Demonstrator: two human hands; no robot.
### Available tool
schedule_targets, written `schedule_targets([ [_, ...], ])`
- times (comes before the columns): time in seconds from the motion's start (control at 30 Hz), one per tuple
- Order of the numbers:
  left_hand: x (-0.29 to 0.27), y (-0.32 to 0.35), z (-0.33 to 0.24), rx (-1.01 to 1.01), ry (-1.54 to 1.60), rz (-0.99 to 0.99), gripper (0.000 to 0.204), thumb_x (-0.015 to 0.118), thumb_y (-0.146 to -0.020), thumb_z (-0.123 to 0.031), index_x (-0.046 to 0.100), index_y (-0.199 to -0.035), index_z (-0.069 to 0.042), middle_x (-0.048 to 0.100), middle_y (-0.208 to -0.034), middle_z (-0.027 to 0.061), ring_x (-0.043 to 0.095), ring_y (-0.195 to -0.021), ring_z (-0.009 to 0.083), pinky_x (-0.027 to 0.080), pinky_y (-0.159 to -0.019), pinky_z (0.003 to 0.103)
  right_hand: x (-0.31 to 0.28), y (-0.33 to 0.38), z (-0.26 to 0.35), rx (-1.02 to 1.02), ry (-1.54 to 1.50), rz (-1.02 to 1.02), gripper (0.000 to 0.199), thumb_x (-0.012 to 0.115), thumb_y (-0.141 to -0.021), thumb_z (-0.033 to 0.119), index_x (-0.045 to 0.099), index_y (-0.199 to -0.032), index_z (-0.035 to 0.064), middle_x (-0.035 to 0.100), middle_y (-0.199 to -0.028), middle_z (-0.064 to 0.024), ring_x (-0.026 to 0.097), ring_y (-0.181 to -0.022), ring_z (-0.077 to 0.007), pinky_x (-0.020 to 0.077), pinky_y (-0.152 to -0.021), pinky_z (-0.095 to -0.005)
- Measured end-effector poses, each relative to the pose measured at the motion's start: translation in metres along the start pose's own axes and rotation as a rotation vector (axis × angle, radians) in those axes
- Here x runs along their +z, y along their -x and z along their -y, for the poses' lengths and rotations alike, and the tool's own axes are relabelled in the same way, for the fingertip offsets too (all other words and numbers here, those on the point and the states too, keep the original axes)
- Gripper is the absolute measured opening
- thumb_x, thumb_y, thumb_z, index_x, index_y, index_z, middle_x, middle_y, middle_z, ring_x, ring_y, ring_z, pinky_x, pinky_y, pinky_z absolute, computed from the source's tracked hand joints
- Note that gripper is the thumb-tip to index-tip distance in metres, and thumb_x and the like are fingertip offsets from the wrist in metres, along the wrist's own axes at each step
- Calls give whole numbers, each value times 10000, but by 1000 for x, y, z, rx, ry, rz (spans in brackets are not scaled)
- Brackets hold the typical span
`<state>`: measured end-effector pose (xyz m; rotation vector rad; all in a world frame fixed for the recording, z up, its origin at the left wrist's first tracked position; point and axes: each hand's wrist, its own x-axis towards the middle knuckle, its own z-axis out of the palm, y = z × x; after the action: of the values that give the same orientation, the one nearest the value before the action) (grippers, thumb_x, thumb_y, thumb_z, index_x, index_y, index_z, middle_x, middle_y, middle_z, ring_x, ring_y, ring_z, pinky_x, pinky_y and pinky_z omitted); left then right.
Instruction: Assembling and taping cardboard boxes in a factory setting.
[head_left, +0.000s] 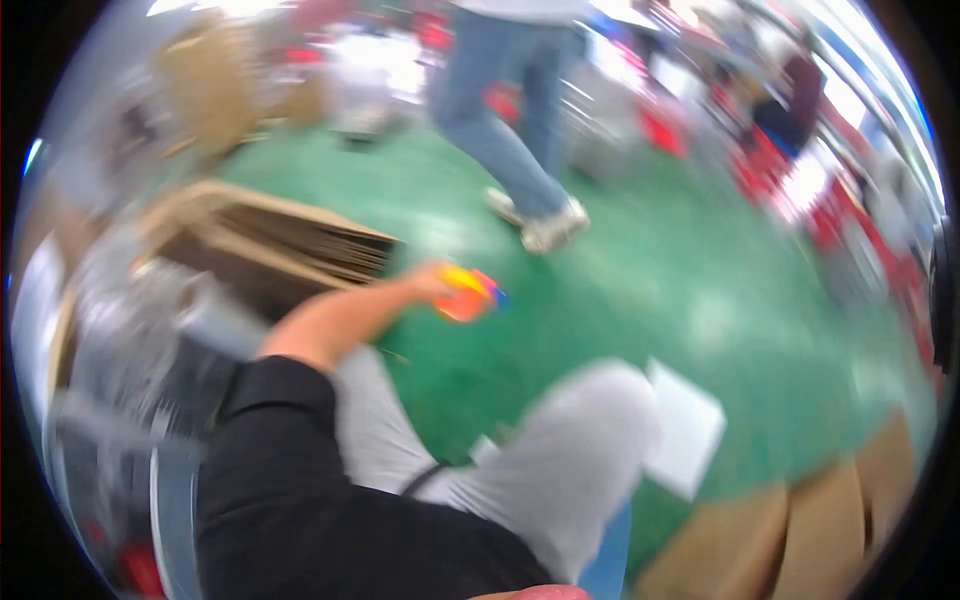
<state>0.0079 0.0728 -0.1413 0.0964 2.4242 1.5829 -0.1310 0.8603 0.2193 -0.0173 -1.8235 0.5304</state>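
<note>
My left arm, in a black short sleeve, reaches out over the green floor. At its end my left hand (430,281) is closed on a small bright orange, yellow and blue object (463,296). Motion blur hides what kind of object it is. Left of the hand stands an open cardboard box (215,255) with folded cardboard in it. My right hand does not show in the picture.
A person in jeans (505,110) stands on the green floor (660,280) ahead. A white sheet (688,430) is by my right knee. Cardboard pieces (820,520) occupy the lower right. Clear plastic wrapping (130,320) is piled at the left. Red and grey goods line the far right.
</note>
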Motion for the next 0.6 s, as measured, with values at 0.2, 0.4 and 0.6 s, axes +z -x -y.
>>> schedule_targets([
  [0.2,2,54,-37,-140,-410,-108,497,764,-637,-243,606,-1053,-22,664,-964,172,648,-906,298,516,-781,396,172,6,120,-121,-436,63,609,422,-930,576,694,-1059,47,706,-1008,-135,646,-958,-305,479,-872,-381],
  [0.4,-4,42,-62,-158,-481,-162,502,754,-635,-246,596,-1058,-25,655,-964,181,637,-919,323,509,-780,409,216,25,111,-194,-541,107,580,434,-928,546,695,-1055,44,706,-1005,-138,647,-955,-305,482,-868,-384],
  [0.6,3,16,-66,-158,-468,-132,569,738,-641,-299,577,-1119,-36,639,-1048,191,618,-992,344,496,-815,428,244,55,149,-272,-702,145,551,446,-926,516,696,-1051,42,705,-1002,-141,648,-952,-306,485,-865,-388],
])
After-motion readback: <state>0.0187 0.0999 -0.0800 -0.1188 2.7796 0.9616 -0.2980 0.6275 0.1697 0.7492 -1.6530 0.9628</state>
